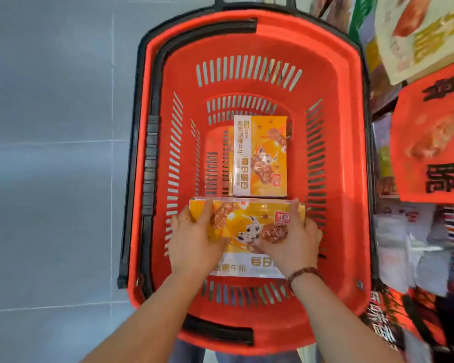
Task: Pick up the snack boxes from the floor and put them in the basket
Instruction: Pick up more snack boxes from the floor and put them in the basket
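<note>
The palms cover much of the held snack box (247, 222), and the wrists cut across the Chinese writing on its white lower band, so only part of it reads. Where the fingertips end behind the box edges cannot be seen. Packets on the shelf (430, 132) along the right edge of the frame are blurred; their big black characters are cropped.

The left hand (192, 241) grips the box's left end, fingers (177, 222) curled round the edge, a ring (184, 219) on one. The right hand (291, 243), with a bead bracelet (303, 272) at the wrist, grips the right end. The box sits low in the red basket (351, 79), in the lower centre of the frame.

A second snack box (260, 155) lies flat on the basket bottom at centre, just above the held one. Black handles (150, 166) rest folded on the rim. Grey tiled floor (50, 127) fills the left of the frame.
</note>
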